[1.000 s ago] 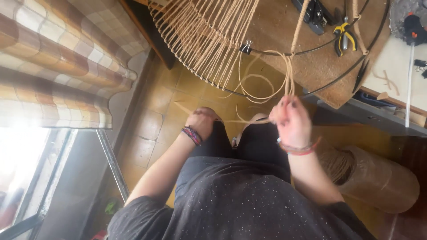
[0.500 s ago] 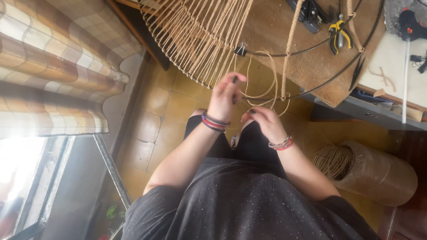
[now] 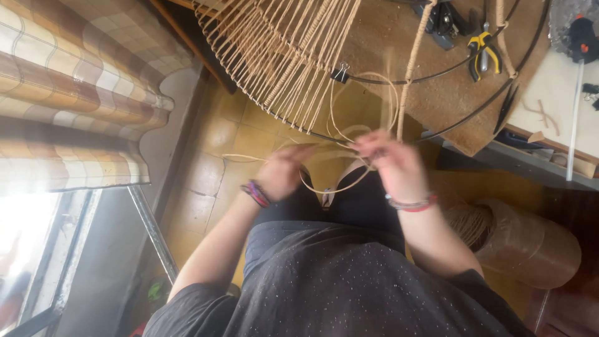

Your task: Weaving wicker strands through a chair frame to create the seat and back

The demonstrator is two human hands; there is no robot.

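The woven frame point(image 3: 281, 56) rests on the workbench point(image 3: 437, 93), unchanged from half a second ago. Both hands have dropped level: the left hand point(image 3: 284, 171) and right hand point(image 3: 390, 165) are now closed on the loose cane strand point(image 3: 337, 153), looped between them above the lap.

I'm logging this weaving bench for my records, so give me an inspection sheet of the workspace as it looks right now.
Surface: brown workbench above yellow floor tiles.
Job's things: tan cord looped between both hands; woven wire frame with cord strands; binder clip on its rim.
Clutter: yellow-handled pliers, roll of cord on the floor.
Grippers: left hand and right hand both blurred, fingers on the cord.
Cables: nothing seen.
Surroundings: checked curtain, bright window, metal leg.
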